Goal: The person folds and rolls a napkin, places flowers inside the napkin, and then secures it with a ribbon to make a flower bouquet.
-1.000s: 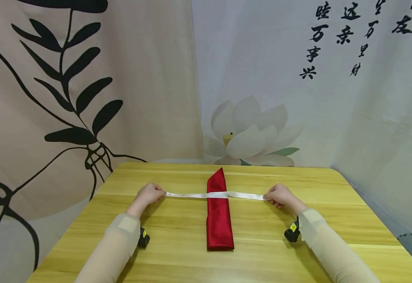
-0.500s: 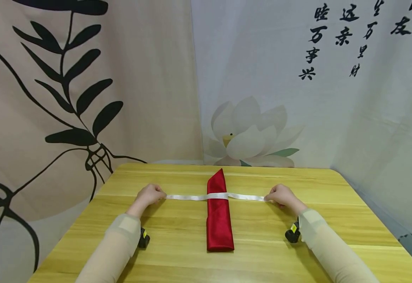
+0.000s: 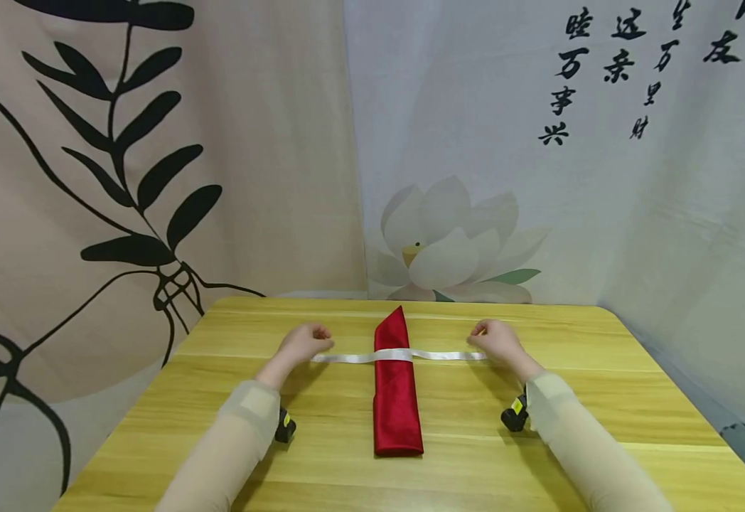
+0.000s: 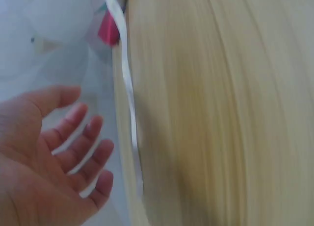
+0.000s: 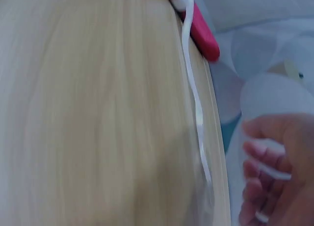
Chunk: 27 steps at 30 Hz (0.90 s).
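A long, folded bundle of shiny red cloth (image 3: 398, 409) lies on the table, pointed at its far end. Around its upper part passes a white ribbon (image 3: 347, 358), whose two tails stretch out left and right on the wood. Just above the left tail hovers my left hand (image 3: 303, 343); the left wrist view shows its fingers loosely bent, apart from the ribbon (image 4: 128, 84). My right hand (image 3: 497, 341) is raised over the other tail, holding nothing. In the right wrist view its fingers curl loosely beside the ribbon (image 5: 192, 84).
The wooden table (image 3: 238, 412) runs back to a printed curtain (image 3: 283, 178) with leaves, a lotus and characters. A small black device (image 3: 285, 427) sits at the left wrist, and another black device (image 3: 515, 414) at the right.
Both hands have let go of the ribbon's ends, lifted, and moved inward toward the red cloth. The ribbon's tails stay stretched out on the table; the cloth has not moved.
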{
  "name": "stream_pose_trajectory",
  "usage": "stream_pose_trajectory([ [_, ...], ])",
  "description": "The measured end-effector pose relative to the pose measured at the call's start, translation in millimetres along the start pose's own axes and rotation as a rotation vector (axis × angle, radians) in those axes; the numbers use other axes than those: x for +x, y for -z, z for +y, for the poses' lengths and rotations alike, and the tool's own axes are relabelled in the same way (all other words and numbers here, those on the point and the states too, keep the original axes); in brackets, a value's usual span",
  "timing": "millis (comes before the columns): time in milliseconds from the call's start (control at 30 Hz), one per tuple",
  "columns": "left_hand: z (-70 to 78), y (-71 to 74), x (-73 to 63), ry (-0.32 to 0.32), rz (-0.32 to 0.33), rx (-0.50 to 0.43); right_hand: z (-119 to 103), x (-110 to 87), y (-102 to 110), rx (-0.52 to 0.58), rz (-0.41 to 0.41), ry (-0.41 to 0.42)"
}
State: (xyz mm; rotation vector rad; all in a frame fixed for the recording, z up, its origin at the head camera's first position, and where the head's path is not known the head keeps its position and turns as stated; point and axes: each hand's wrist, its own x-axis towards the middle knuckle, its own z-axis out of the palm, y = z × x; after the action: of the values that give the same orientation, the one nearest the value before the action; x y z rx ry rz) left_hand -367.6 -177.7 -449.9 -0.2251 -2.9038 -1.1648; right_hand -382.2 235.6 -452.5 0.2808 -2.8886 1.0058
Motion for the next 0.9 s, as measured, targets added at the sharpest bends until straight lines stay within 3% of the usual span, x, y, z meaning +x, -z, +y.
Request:
stream_pose_trajectory([
  [200,29.0,-37.0,12.7,-0.139,-0.099,-0.075,-29,13.2,-33,0.127,-0.051,0.123],
  [300,39.3,-50.5,15.9,-0.174,-0.134,-0.085,-39,16.9,-47,0.179,-0.090,0.171],
  [500,46.2,-66.3,18.6,-0.164,-0.148,-0.133,-49,21.0,-68,0.204,-0.135,0.239],
  [733,43.5,-71.9,20.8,-0.169,-0.157,-0.146,-52,21.0,-79,0.249,-0.178,0.205],
  [900,43.4,-70.6,21.6,-0.137,-0.192,-0.127,-53,22.2,-82,0.261,-0.185,0.179],
])
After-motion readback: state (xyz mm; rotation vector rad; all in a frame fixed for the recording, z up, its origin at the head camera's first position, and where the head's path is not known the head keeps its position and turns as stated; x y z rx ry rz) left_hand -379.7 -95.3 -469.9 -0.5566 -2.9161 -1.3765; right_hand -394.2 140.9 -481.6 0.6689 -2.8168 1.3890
